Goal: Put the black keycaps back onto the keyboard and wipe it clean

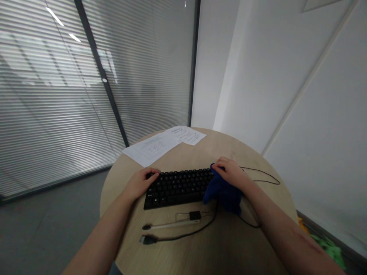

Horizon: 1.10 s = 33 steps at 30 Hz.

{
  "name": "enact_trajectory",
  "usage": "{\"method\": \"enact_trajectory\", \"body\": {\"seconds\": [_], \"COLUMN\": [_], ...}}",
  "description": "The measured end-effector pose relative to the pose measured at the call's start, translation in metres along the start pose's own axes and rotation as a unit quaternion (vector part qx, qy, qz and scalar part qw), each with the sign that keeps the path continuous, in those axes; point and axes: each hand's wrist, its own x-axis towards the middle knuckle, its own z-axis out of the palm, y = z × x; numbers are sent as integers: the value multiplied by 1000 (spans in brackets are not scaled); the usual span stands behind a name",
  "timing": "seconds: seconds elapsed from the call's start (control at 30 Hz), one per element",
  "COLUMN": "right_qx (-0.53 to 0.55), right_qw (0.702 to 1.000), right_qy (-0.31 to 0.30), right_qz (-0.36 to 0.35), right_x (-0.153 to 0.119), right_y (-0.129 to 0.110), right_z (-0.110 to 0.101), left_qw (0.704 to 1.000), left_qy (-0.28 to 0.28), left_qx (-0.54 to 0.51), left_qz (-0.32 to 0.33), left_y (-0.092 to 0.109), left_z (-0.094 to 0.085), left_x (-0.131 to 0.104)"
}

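Note:
A black keyboard lies on the round wooden table. At its upper left corner, my left hand grips the keyboard's edge, thumb over the top and fingers around the far side. Over the right end of the keyboard, my right hand pinches a dark blue cloth, which hangs down and hides the keys there. In front of the keyboard lie a thin brush-like tool with a dark tip, a small black block and a USB plug on a black cable.
Printed paper sheets lie at the table's far left edge. A black cable loop spreads to the right of my right hand. Beyond the table stand a glass wall with blinds and a white wall. Green material shows at the lower right.

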Motion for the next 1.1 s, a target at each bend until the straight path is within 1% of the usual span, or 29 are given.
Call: {"method": "enact_trajectory", "body": {"seconds": [0.07, 0.2, 0.27, 0.43, 0.63, 0.7, 0.77, 0.9, 0.93, 1.0, 1.1], "right_qx": [4, -6, -17, -8, -37, -39, -40, -49, -43, -25, -14], "right_qw": [1000, 997, 996, 995, 996, 995, 996, 996, 995, 996, 998], "right_qy": [-20, -78, -91, -94, -83, -91, -79, 18, 29, 16, -42], "right_qz": [-3, -4, -1, -13, 19, 13, 16, 78, 87, 83, 52], "right_x": [-1, 0, 1, 1, 2, 2, 1, -5, -6, -9, -8], "right_y": [1, -4, -6, -7, -11, -11, -8, 7, 11, 14, 9], "right_z": [5, 18, 21, 17, 23, 20, 13, -12, -17, -20, -11], "left_qw": [1000, 1000, 1000, 1000, 1000, 1000, 1000, 1000, 1000, 1000, 1000], "left_qy": [0, 0, 0, -2, -1, -2, -1, -1, 0, 2, 4], "left_qx": [0, 3, 2, 0, 4, 4, 3, -2, -2, -3, -3], "left_qz": [-1, -5, -6, -6, -5, -4, -4, -3, -4, -3, -2], "left_y": [-1, 1, 1, 1, 1, 1, 1, 1, 1, 1, 1], "left_z": [0, -1, -1, 0, 0, 0, 0, 0, 0, 0, 0], "left_x": [0, 0, 0, 0, 0, 0, 1, 2, 1, 1, 1]}}
